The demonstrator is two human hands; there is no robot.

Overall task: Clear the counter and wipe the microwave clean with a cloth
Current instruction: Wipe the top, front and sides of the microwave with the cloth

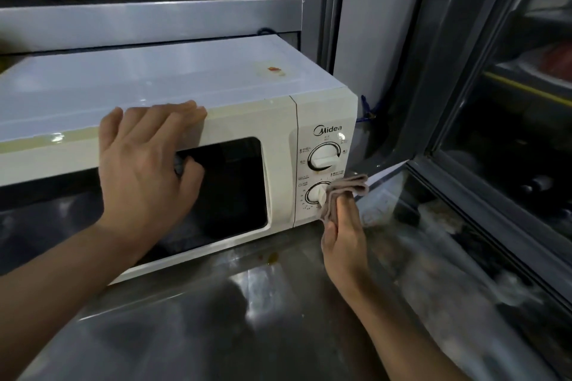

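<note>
A cream-white microwave (173, 96) stands on the shiny steel tabletop (235, 318), its dark-windowed door closed and two round dials on the panel at its right. A small orange-stained patch sits on its top near the right rear. A crumpled brownish cloth (343, 192) is bunched against the lower dial at the microwave's front right corner.

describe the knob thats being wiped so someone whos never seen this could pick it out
Find the cream-white box-shaped microwave on the steel counter, then its control strip right of the dark door window. Two round white knobs sit stacked there; it is the lower knob, not the upper knob, with the right hand's folded greyish-beige cloth against it.
</note>
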